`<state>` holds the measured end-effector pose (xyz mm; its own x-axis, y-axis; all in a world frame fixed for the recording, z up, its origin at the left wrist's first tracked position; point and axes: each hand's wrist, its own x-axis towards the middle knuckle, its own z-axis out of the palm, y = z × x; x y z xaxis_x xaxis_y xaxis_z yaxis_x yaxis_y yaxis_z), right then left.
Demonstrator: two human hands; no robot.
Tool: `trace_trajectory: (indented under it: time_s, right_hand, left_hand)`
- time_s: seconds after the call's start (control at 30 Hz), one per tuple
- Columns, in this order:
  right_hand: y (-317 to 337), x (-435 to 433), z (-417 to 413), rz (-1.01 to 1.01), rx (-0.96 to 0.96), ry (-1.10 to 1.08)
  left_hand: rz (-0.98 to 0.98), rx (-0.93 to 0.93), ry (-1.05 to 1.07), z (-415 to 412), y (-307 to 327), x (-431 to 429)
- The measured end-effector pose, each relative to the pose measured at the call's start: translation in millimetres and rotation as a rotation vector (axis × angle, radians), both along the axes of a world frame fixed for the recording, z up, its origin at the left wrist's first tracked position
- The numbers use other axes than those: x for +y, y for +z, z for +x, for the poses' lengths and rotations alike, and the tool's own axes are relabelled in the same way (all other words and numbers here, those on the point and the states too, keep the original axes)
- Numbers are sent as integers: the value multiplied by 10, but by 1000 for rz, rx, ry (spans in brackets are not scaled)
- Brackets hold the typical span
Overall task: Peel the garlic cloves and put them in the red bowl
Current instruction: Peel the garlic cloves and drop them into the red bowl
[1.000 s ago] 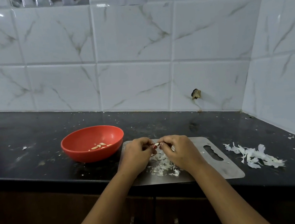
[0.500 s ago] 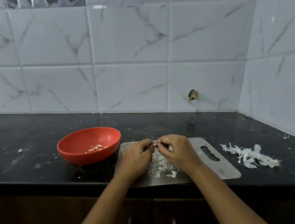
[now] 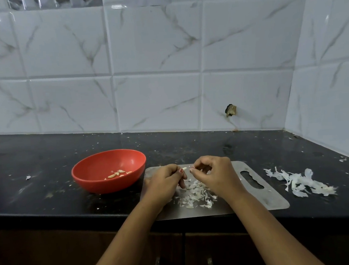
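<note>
A garlic clove [image 3: 184,168] is pinched between thumb and forefinger of the left hand [image 3: 165,183], above the far edge of the steel board [image 3: 264,200]. The right hand [image 3: 215,175], closed onto the same clove half a second ago, is now drawn slightly to the right, and a narrow gap is seen between the two hands. Its fingers are curled, with thumb and forefinger brought together; whether a shred of skin is kept between them cannot be told. Peel scraps [image 3: 195,196] are strewn on the board beneath the hands. Peeled cloves [image 3: 117,174] are seen in the red bowl [image 3: 84,170], just left of the board on the black counter [image 3: 35,155]. A pile of skins [image 3: 298,182] is left to the board's right.
</note>
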<state>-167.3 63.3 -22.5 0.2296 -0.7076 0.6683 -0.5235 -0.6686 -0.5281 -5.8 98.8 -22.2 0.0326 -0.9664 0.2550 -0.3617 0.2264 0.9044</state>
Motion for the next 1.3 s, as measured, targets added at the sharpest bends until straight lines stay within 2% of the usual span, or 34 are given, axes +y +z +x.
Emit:
trace_trajectory:
  time_s: [0.23,0.4,0.63,0.83,1.0,1.1,1.3]
  right_hand:
    - [-22,-34,0,-24,91,-19]
    - [-25,-5,25,65,27,138]
    - [-33,-49,36,88,-12,130]
    - [-55,-49,47,19,95,112]
    - [-58,8,67,-81,286,82]
    - [-39,14,77,-149,319,69]
    - [-12,42,84,-283,369,70]
  left_hand:
    - [-22,-49,67,-25,18,25]
    - [-50,-235,99,-25,38,22]
    - [-100,-259,108,2,16,26]
    - [-190,-372,164,8,-36,-28]
    - [-312,-492,241,5,-76,-5]
    - [-304,-464,247,-2,-48,16]
    - [-182,-179,105,34,-7,14]
